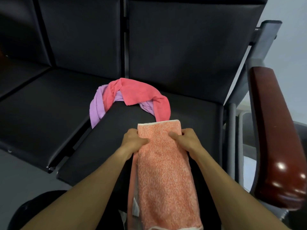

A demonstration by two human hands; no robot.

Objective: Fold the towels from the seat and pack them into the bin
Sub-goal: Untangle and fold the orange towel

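An orange speckled towel (166,171), folded into a long narrow strip, lies lengthwise on the black seat (191,110) and hangs over its front edge toward me. My left hand (133,140) grips its left edge near the far end, thumb on top. My right hand (184,138) grips the right edge opposite, thumb on top as well. Behind it a pink towel (141,95) and a lilac towel (97,108) lie twisted together in an arch on the seat. No bin is in view.
A second black seat (41,105) adjoins on the left, with black backrests (182,39) behind both. A glossy brown wooden armrest (274,130) on a grey metal frame (231,138) stands at the right. Grey floor shows at lower left.
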